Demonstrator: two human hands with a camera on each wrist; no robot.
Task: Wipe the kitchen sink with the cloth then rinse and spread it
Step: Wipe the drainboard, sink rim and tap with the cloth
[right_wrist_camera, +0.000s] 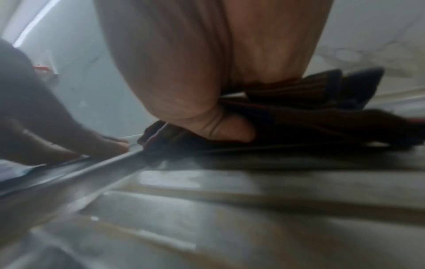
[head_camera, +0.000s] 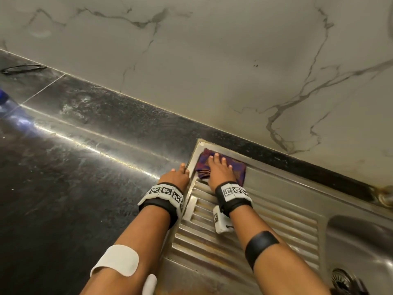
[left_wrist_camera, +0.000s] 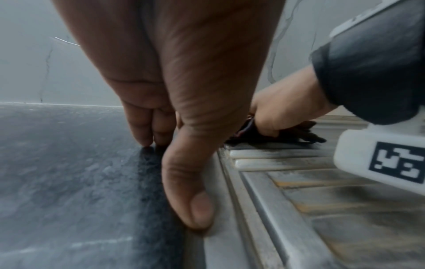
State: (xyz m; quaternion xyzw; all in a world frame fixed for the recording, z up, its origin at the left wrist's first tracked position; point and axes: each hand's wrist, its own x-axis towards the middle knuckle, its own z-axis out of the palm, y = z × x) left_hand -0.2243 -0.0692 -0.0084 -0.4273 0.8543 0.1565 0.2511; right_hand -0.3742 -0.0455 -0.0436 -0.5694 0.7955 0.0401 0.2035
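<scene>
A purple striped cloth (head_camera: 239,169) lies folded at the far left corner of the steel sink's ribbed drainboard (head_camera: 265,220). My right hand (head_camera: 220,167) presses flat on the cloth with its fingers spread. In the right wrist view its thumb rests on the bunched cloth (right_wrist_camera: 310,118). My left hand (head_camera: 177,174) is beside it, holding nothing. The left wrist view shows its fingertips (left_wrist_camera: 147,142) on the black counter and its thumb on the sink rim (left_wrist_camera: 218,245), with the cloth (left_wrist_camera: 296,135) beyond.
The black stone counter (head_camera: 74,167) stretches to the left and is wet and shiny. A marble wall (head_camera: 212,60) rises right behind the sink. The basin (head_camera: 361,241) with its drain (head_camera: 342,279) lies at the right. A tap base (head_camera: 385,196) stands at the far right.
</scene>
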